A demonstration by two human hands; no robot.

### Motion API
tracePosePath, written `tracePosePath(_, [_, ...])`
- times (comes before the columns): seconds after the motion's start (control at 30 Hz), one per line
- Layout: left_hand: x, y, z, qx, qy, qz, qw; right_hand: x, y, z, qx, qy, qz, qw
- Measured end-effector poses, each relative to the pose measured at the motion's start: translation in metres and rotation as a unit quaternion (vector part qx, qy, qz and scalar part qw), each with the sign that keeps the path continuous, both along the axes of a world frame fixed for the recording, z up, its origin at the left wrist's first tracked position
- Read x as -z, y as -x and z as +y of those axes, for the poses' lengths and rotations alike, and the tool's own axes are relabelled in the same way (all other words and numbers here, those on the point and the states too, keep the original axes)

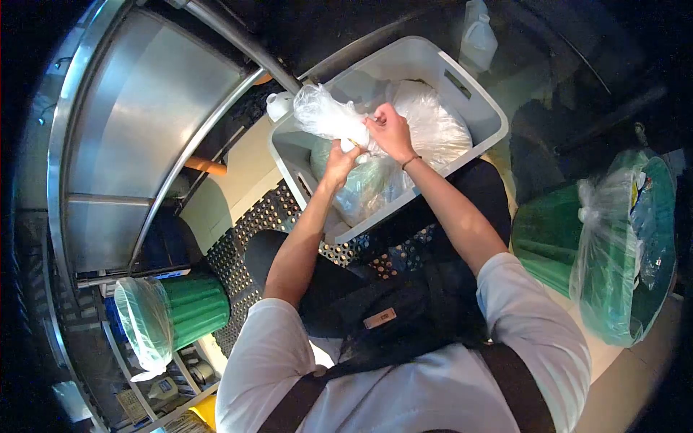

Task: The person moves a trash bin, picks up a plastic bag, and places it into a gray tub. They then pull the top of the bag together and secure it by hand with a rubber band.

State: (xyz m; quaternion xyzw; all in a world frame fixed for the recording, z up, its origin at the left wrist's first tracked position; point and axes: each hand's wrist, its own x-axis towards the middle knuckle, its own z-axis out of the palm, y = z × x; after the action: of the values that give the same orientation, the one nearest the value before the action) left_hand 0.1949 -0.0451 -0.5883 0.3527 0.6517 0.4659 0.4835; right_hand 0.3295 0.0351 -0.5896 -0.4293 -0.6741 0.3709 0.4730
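A pale plastic bag (321, 114) is bunched up over the grey bin (493, 119), its gathered top puffed out to the left. My left hand (342, 163) grips the bunched neck from below, thumb pressed against it. On the other side, my right hand (392, 134) is closed with its fingers pinching the same plastic. Beneath both hands, filled translucent bags (433, 126) lie inside the bin. What is in them cannot be made out.
Green trash cans with clear liners stand at right (545, 234) and lower left (198, 307). A white jug (480, 45) is behind the bin, and another white container (278, 105) beside it. A steel frame (188, 144) rises at left. Perforated black matting (271, 216) covers the floor.
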Motion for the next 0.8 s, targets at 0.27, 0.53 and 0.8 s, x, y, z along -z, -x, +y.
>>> tracePosePath(0.27, [0.0,0.014,0.002,0.045,0.012,-0.023,0.999,0.015,-0.004,-0.031,-0.063,0.029,-0.054,0.996])
tracePosePath(0.53, [0.009,0.023,0.0,0.05,-0.009,-0.135,0.99,0.016,-0.013,-0.035,-0.162,-0.064,-0.034,0.984])
tracePosePath(0.8, [0.01,0.023,-0.001,0.067,-0.016,-0.108,0.992,0.015,-0.013,-0.037,-0.188,-0.005,0.004,0.982])
